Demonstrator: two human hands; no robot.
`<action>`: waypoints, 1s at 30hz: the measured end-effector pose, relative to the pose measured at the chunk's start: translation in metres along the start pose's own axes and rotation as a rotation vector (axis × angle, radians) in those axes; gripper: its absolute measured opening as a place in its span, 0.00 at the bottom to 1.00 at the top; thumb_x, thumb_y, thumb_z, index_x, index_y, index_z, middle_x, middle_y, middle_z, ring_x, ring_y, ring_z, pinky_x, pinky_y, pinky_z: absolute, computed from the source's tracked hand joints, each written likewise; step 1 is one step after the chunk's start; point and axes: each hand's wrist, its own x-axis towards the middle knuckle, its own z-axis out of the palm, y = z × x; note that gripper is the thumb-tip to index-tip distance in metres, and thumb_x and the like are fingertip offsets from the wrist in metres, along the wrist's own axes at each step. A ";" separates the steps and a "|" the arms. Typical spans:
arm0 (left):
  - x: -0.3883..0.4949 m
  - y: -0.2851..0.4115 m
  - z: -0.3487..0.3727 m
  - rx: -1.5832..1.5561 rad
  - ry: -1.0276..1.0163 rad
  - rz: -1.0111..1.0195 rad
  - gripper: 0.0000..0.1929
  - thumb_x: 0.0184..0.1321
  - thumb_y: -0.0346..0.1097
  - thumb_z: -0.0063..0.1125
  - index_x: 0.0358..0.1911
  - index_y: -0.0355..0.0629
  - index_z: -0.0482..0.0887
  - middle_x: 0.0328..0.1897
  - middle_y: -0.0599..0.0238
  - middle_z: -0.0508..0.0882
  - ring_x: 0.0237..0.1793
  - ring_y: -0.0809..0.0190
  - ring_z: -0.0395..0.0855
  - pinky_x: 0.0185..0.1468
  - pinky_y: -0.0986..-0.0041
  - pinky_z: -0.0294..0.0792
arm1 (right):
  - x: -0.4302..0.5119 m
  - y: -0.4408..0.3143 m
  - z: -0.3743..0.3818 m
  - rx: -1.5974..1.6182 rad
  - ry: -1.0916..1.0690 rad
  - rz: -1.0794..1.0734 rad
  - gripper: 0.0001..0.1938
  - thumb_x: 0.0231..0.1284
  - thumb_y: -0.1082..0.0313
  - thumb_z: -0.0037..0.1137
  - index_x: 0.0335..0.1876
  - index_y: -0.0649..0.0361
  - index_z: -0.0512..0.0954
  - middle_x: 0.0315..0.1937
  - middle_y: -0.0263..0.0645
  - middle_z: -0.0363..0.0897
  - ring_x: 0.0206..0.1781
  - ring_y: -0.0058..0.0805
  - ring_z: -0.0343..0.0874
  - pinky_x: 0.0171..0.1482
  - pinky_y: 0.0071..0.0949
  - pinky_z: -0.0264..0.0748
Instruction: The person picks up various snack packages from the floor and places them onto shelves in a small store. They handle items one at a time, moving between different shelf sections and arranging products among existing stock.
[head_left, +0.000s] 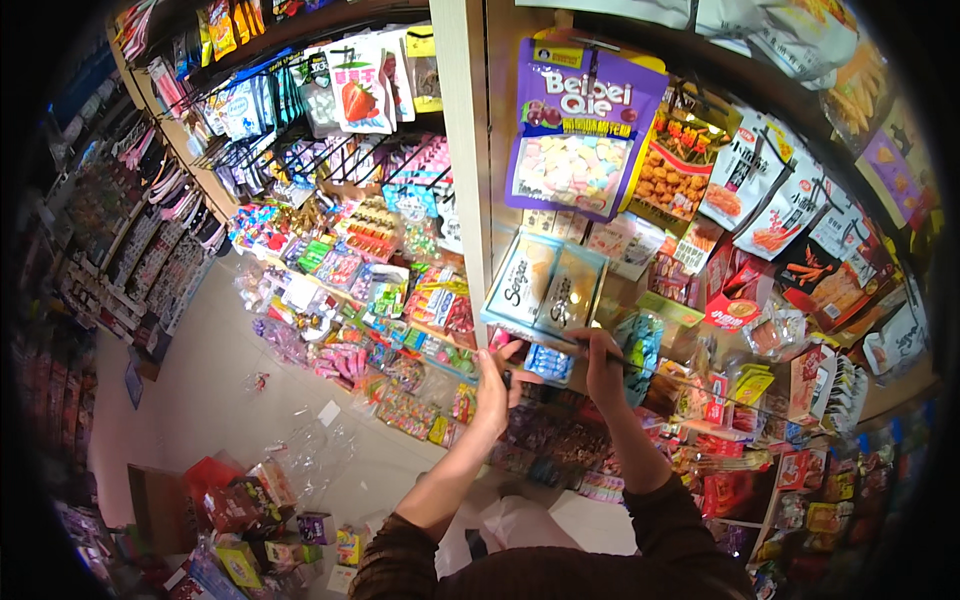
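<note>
My left hand (499, 386) is raised just below a light blue snack box (517, 279), its fingers spread and a small dark item, not clearly seen, by the palm. At the box's lower right edge is my right hand (600, 360), its fingers bent around something thin and dark. Two clear-windowed packs show side by side in the box. A small blue packet (549, 363) lies between my hands. Above the box hangs a large purple bag of marshmallows (574, 131).
A pale upright shelf post (461, 150) divides the shelving. Candy bins (352, 292) fill the left side, and hanging snack bags (757, 169) the right. On the tiled floor (217, 360) at lower left are a cardboard box (157, 502), mixed packages and clear plastic wrap (315, 450).
</note>
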 end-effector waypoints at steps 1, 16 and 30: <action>-0.013 0.003 0.002 -0.001 -0.143 0.063 0.36 0.58 0.64 0.11 0.56 0.44 0.61 0.19 0.58 0.79 0.10 0.76 0.50 0.14 0.85 0.45 | -0.008 -0.016 -0.001 0.264 -0.138 0.188 0.09 0.59 0.64 0.43 0.36 0.62 0.70 0.24 0.31 0.68 0.24 0.15 0.61 0.28 0.19 0.59; -0.058 0.012 0.003 0.472 -0.253 0.407 0.36 0.59 0.62 0.12 0.50 0.36 0.66 0.22 0.68 0.75 0.20 0.71 0.68 0.24 0.80 0.60 | -0.038 -0.086 0.030 0.305 -0.379 0.384 0.11 0.53 0.73 0.50 0.18 0.63 0.63 0.21 0.39 0.74 0.18 0.15 0.70 0.15 0.15 0.59; -0.068 -0.014 0.009 0.404 0.022 0.332 0.27 0.64 0.51 0.18 0.48 0.38 0.68 0.20 0.68 0.69 0.20 0.70 0.66 0.25 0.79 0.60 | -0.042 -0.049 0.025 0.140 -0.432 0.432 0.12 0.52 0.66 0.50 0.38 0.67 0.69 0.23 0.41 0.69 0.26 0.24 0.70 0.28 0.24 0.66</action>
